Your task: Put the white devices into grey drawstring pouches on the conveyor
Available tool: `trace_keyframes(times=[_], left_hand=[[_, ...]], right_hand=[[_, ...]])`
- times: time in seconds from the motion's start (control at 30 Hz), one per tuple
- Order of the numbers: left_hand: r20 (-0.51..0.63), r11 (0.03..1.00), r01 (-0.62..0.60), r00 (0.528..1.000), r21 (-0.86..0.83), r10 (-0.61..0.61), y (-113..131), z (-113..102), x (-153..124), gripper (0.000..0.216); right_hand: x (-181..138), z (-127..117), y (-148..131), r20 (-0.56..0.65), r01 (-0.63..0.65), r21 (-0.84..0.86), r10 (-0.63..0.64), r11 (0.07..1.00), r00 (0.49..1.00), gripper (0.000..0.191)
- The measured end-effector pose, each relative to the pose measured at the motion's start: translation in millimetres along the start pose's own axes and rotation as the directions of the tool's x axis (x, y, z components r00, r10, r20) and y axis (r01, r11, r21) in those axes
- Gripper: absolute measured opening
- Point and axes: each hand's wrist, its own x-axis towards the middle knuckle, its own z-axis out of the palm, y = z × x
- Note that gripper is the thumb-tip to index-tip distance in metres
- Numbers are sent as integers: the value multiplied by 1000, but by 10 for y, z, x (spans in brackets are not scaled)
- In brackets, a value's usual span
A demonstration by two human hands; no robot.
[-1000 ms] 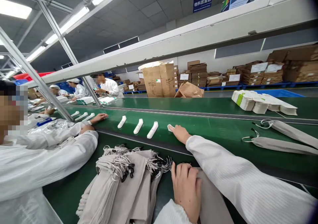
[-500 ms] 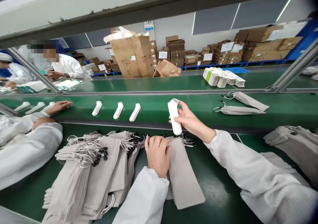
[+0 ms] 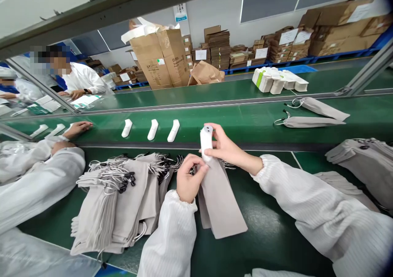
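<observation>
Right hand (image 3: 222, 144) was closed around a white device (image 3: 206, 143), likely a forehead thermometer, with fingers over its upper end and the device held nearly upright. Left hand (image 3: 187, 183) was curled, with fingers (image 3: 196, 162) at the top end of a flat beige pouch (image 3: 222, 207). Could not tell if they had actually pinched the fabric.

Device's lower end was at the pouch's top end, touching or just beside it. It was not inside. Pouch mouth was hidden by the left hand, so open or shut was unclear. Pouch lay on a lower green belt (image 3: 260, 228), angled toward 5 o'clock.

Step in hand, as it looked: bringing device and pouch together at the pouch top.

Around the hands:
- 9 o'clock: pouch stack (image 3: 116, 207) with black-tipped drawstrings, just beside the left hand.
- 11 to 12 o'clock: three more white devices (image 3: 152, 129) in a row on an upper green belt (image 3: 245, 129).
- 2 to 3 o'clock: two pouches (image 3: 313, 121) on that same belt, drawstrings looped.
- 3 o'clock: another pouch pile (image 3: 362, 158), well apart.
- 9 to 10 o'clock: a co-worker's hand (image 3: 78, 129) resting on the upper belt, near the devices.

Cardboard cartons (image 3: 159, 60) stood far off at 12 o'clock.
</observation>
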Motion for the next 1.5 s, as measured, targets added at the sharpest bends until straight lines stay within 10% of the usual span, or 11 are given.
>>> trace_keyframes(times=[0.1, 0.23, 0.47, 0.53, 0.67, 0.77, 0.83, 0.9, 1.17, 1.37, 1.5], left_hand=[[-195, 978, 80, 974, -195, -118, 155, -17, 80, 10], [-236, 920, 191, 930, -341, -281, 369, -120, 176, 17], [-263, 869, 178, 908, -461, -325, 357, -306, 218, 21], [-185, 953, 198, 952, -227, -242, 226, -216, 143, 18], [-23, 935, 58, 998, 351, -53, -83, -23, -32, 24], [62, 806, -37, 998, 590, 1, -209, 29, -103, 22], [66, 749, -67, 997, 659, 31, -223, 38, -122, 17], [53, 718, -105, 994, 688, 94, -208, 48, -130, 14], [98, 684, -248, 963, 686, 251, -176, 44, -132, 19], [173, 830, -327, 945, 452, 278, -55, -47, -106, 17], [74, 985, -117, 991, 130, 108, 1, -54, -61, 13]], right_hand=[[-61, 55, -105, 140, 37, -180, -12, 983, 990, 30], [-157, 60, -368, 239, -117, -134, 146, 984, 960, 32], [-267, -241, -978, -200, 75, 323, -10, 943, 980, 13], [-201, -358, -1018, -411, 283, 206, -180, 937, 894, 10], [98, -523, -807, -589, 510, -337, -600, 791, 541, 5], [438, -493, -461, -352, 323, -604, -608, 729, 712, 30], [704, -380, -190, -158, 139, -746, -377, 651, 913, 45], [982, -211, 83, -49, -12, -854, -59, 520, 997, 49], [1706, 276, 767, -154, -226, -931, 253, 286, 955, 63], [1499, -31, 681, -140, -179, -905, 128, 386, 982, 67], [1119, -307, 316, -186, -159, -803, 11, 574, 983, 83]])
